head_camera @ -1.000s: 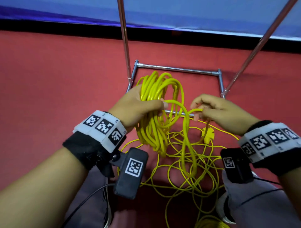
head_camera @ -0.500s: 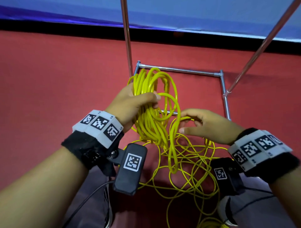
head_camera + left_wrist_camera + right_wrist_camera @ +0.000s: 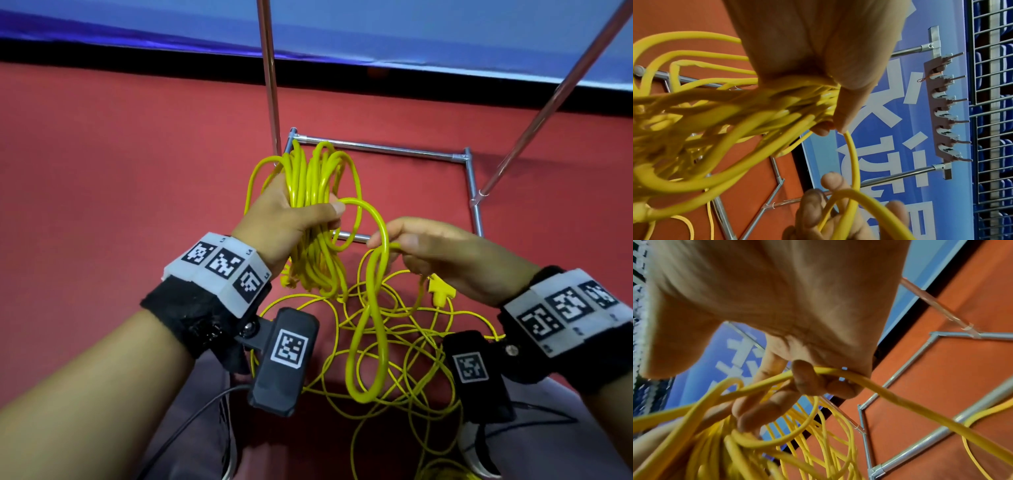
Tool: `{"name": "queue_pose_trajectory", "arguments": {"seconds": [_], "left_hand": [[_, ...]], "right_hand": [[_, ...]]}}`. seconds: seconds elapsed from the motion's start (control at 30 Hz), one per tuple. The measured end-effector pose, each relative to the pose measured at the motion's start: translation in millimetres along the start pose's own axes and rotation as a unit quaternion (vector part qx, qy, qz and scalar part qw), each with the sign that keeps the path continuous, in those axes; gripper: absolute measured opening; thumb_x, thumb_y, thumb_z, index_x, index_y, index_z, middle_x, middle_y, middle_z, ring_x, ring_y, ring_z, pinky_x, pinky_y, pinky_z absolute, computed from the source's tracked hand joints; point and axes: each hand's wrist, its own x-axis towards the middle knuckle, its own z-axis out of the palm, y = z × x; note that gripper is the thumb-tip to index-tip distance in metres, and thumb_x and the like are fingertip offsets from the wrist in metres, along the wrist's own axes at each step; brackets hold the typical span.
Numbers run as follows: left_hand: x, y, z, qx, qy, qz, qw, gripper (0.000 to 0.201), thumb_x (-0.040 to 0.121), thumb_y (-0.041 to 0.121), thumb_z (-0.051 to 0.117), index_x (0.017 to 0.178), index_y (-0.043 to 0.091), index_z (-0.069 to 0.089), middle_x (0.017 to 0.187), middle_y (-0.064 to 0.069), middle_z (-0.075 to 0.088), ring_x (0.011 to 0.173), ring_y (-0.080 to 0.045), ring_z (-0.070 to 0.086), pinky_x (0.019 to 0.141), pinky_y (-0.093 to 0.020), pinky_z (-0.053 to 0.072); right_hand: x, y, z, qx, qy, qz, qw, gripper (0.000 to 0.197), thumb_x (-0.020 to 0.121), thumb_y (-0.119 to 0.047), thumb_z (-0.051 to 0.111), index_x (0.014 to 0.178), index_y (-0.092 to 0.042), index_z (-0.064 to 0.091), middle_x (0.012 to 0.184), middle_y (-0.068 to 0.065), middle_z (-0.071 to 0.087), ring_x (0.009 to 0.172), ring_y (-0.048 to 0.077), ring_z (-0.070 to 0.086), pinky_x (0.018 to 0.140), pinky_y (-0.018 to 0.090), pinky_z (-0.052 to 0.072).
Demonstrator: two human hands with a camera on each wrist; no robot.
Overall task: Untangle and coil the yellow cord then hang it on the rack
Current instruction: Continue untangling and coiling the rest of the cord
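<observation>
The yellow cord point(image 3: 310, 219) is gathered as a bundle of coils in the left hand point(image 3: 291, 219), whose grip is wrapped fully around the loops, thumb pressed across them. A fresh loop point(image 3: 368, 325) is hung from the right hand point(image 3: 438, 253), where the strand is pinched between thumb and fingers. The remaining cord point(image 3: 404, 353) is left tangled on the red floor point(image 3: 102, 171), with its yellow plug point(image 3: 440, 291) seen below the right hand. A metal rack frame point(image 3: 383, 148) is stood just behind; its hook bar point(image 3: 945, 107) is seen in the left wrist view. A snag is judged likely if the loose loop is caught in the floor tangle, and held coils could slip. Both forearms are extended forward, wrists level, hands near each other.
</observation>
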Motion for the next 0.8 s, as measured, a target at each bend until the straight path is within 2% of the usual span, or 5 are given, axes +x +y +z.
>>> {"name": "queue_pose_trajectory", "arguments": {"seconds": [0.1,0.3,0.5,0.6,0.8], "left_hand": [[-0.2,-1.5,1.8,0.023,-0.003,0.008,1.000,0.020,0.074,0.004,0.072,0.085,0.001,0.055,0.064,-0.006,0.058,0.050,-0.015,0.056,0.045,-0.024,0.047],[0.3,0.8,1.5,-0.023,0.003,-0.012,1.000,0.009,0.091,0.005,0.058,0.093,0.008,0.050,0.072,-0.005,0.052,0.055,-0.011,0.059,0.047,-0.029,0.053],[4.0,6.5,-1.9,-0.048,0.030,-0.011,0.998,0.006,0.095,0.007,0.052,0.089,0.009,0.051,0.067,-0.001,0.053,0.053,-0.009,0.058,0.048,-0.028,0.051],[5.1,8.0,1.6,-0.077,0.028,0.004,0.997,0.008,0.092,0.003,0.053,0.094,0.010,0.052,0.065,0.001,0.054,0.056,-0.010,0.060,0.052,-0.027,0.050],[1.5,-3.2,6.2,0.025,-0.033,0.010,0.999,0.016,0.079,0.005,0.067,0.074,0.010,0.053,0.057,0.003,0.058,0.054,-0.011,0.056,0.046,-0.021,0.045]], "right_hand": [[6.8,1.3,8.2,-0.076,0.028,-0.004,0.997,0.016,0.078,-0.020,0.066,0.092,-0.013,0.064,0.078,-0.013,0.067,0.074,-0.002,0.058,0.071,0.009,0.042],[-0.5,8.2,-19.0,-0.258,0.081,0.056,0.961,0.011,0.091,-0.013,0.060,0.096,-0.022,0.063,0.076,-0.002,0.063,0.067,0.001,0.055,0.064,0.013,0.043],[-5.8,14.7,-25.0,-0.689,0.065,0.165,0.703,0.038,0.100,-0.040,0.033,0.135,-0.053,0.034,0.120,-0.008,0.055,0.117,0.016,0.052,0.092,0.035,0.037],[-2.2,12.7,-6.3,-0.749,-0.016,0.109,0.653,0.038,0.100,-0.038,0.032,0.132,-0.057,0.034,0.117,-0.012,0.051,0.118,0.010,0.051,0.088,0.033,0.031],[10.3,5.1,15.7,-0.706,-0.072,-0.096,0.698,0.030,0.083,-0.035,0.056,0.106,-0.053,0.062,0.065,-0.018,0.025,0.084,-0.001,0.054,0.062,0.026,0.025]]}}
